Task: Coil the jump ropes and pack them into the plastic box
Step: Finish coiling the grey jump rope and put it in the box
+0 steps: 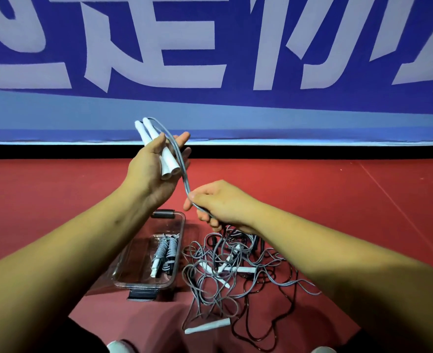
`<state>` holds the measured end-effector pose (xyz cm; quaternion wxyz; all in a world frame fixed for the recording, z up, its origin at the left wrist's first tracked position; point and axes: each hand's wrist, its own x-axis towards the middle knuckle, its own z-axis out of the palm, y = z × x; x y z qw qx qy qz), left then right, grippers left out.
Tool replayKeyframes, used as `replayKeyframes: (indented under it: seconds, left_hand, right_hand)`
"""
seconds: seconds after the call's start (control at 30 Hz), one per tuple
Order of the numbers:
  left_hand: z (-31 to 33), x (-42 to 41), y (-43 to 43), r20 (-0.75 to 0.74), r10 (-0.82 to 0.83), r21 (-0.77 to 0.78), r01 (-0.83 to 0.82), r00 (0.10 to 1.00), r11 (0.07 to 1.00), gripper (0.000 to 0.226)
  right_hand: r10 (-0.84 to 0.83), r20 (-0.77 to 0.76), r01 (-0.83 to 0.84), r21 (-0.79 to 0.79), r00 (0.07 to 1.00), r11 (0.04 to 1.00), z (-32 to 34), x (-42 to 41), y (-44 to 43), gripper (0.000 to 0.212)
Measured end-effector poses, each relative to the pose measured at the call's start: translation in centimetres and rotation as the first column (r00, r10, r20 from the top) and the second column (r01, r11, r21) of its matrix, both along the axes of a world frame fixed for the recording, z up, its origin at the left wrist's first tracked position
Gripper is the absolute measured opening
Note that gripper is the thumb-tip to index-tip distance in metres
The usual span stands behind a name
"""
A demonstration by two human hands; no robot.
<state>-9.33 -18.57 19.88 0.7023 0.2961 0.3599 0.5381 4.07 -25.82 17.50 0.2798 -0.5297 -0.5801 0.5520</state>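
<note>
Currently held up above clear plastic box (183, 225): two smooth white handles (168, 163), pinned in left hand (146, 171) by thumb, fingers half extended. Grey cord (184, 178) gripped in curled right hand (223, 202). Coiled ropes (164, 250) in box; tangled ropes (225, 263) just beside its right edge. Open red floor (337, 189) beyond. Blue banner (210, 103), white characters cropped, unreadable.

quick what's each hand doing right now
Left hand holds the two white handles together.
Right hand grips the grey rope below them.
</note>
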Motion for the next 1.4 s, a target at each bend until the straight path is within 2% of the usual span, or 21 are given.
replayKeyframes:
  seconds: [0.07, 0.13, 0.2, 0.33, 0.37, 0.43, 0.5, 0.57, 0.63, 0.7, 0.83, 0.93, 1.0, 1.07, 1.13, 1.17, 1.23, 1.27, 1.33, 1.4]
  left_hand:
    - [0.2, -0.3, 0.0, -0.085, -0.060, -0.004, 0.060, 0.995, 0.998, 0.042]
    - [0.3, -0.5, -0.3, -0.148, -0.144, -0.019, 0.143, 0.979, 0.990, 0.039]
    - [0.4, -0.4, -0.7, -0.091, -0.178, -0.013, 0.178, 0.980, 0.984, 0.028]
    - [0.3, -0.5, -0.1, -0.127, -0.095, -0.004, 0.095, 0.987, 0.995, 0.020]
    - [0.3, -0.5, 0.2, -0.165, -0.076, 0.013, 0.080, 0.983, 0.997, 0.018]
    - [0.2, -0.7, 0.6, -0.313, -0.028, 0.077, 0.055, 0.949, 0.996, 0.016]
    - [0.0, -0.8, 0.8, -0.543, 0.028, 0.167, 0.076, 0.840, 0.983, 0.013]
    - [0.2, -0.8, 0.9, -0.727, 0.093, 0.236, 0.120, 0.680, 0.964, 0.014]
    - [0.3, -0.6, 0.7, -0.823, 0.099, 0.222, 0.157, 0.559, 0.962, 0.014]
    - [0.3, -0.6, 0.2, -0.876, 0.012, 0.155, 0.259, 0.482, 0.953, 0.014]
    - [-0.1, -0.5, -0.7, -0.891, -0.284, -0.051, 0.545, 0.353, 0.837, 0.013]
    - [-0.5, -0.9, -0.7, -0.818, -0.452, -0.152, 0.623, 0.356, 0.767, 0.017]
    - [-0.4, -1.3, -0.9, -0.749, -0.541, -0.196, 0.651, 0.384, 0.734, 0.011]
    - [-0.2, -1.7, -1.1, -0.695, -0.606, -0.230, 0.678, 0.388, 0.698, 0.031]
    - [0.0, -2.3, -1.2, -0.685, -0.636, -0.250, 0.706, 0.355, 0.663, 0.055]
    - [0.0, -2.5, -1.2, -0.684, -0.645, -0.250, 0.720, 0.341, 0.647, 0.057]
    - [-0.1, -2.9, -1.1, -0.715, -0.623, -0.245, 0.722, 0.317, 0.648, 0.044]
    - [-0.2, -2.9, -1.1, -0.765, -0.583, -0.254, 0.702, 0.276, 0.665, 0.035]
    - [-0.7, -2.9, -0.9, -0.867, -0.485, -0.302, 0.654, 0.113, 0.693, 0.025]
    - [-1.1, -2.6, -1.0, -0.893, -0.448, -0.364, 0.651, -0.040, 0.667, 0.024]
  right_hand:
    - [0.036, 0.070, -0.038, 0.027, 0.997, 0.999, 0.1, -0.5, -0.2, 0.031]
    - [0.063, 0.038, -0.063, -0.002, 0.997, 0.998, 0.3, -0.8, -0.4, 0.033]
    - [0.082, -0.008, -0.082, -0.009, 0.997, 0.997, 0.8, -1.0, -0.6, 0.033]
    - [0.112, -0.076, -0.112, 0.015, 0.991, 0.994, 2.3, -0.8, -1.1, 0.030]
    - [0.115, -0.061, -0.113, 0.031, 0.992, 0.993, 2.8, -0.6, -1.1, 0.027]
    - [0.124, 0.069, -0.131, 0.117, 0.990, 0.984, 3.9, 0.2, -1.2, 0.021]
    - [0.144, 0.231, -0.192, 0.198, 0.962, 0.961, 5.1, 1.3, -1.2, 0.018]
    - [0.149, 0.288, -0.222, 0.242, 0.946, 0.944, 5.9, 2.5, -1.1, 0.017]
    - [0.102, 0.278, -0.181, 0.273, 0.955, 0.945, 6.3, 3.7, -0.8, 0.015]
    - [0.047, 0.338, -0.164, 0.326, 0.940, 0.931, 6.5, 4.9, -0.3, 0.014]
    - [-0.011, 0.481, -0.211, 0.405, 0.877, 0.890, 6.5, 7.0, 0.8, 0.010]
    - [-0.040, 0.528, -0.212, 0.409, 0.848, 0.887, 5.8, 8.6, 1.5, 0.013]
    - [-0.080, 0.555, -0.194, 0.417, 0.828, 0.888, 5.4, 9.5, 1.9, 0.022]
    - [-0.121, 0.557, -0.159, 0.428, 0.821, 0.890, 5.2, 10.7, 2.0, 0.029]
    - [-0.134, 0.556, -0.142, 0.424, 0.820, 0.894, 5.0, 11.8, 2.1, 0.028]
    - [-0.131, 0.560, -0.147, 0.423, 0.818, 0.894, 4.9, 12.3, 2.1, 0.026]
    - [-0.105, 0.564, -0.172, 0.415, 0.819, 0.893, 4.6, 12.9, 2.2, 0.020]
    - [-0.089, 0.568, -0.188, 0.411, 0.819, 0.892, 4.4, 12.9, 2.3, 0.018]
    - [-0.069, 0.583, -0.220, 0.410, 0.810, 0.885, 4.3, 12.4, 2.5, 0.018]
    - [-0.068, 0.594, -0.239, 0.424, 0.802, 0.874, 4.3, 11.9, 2.8, 0.018]
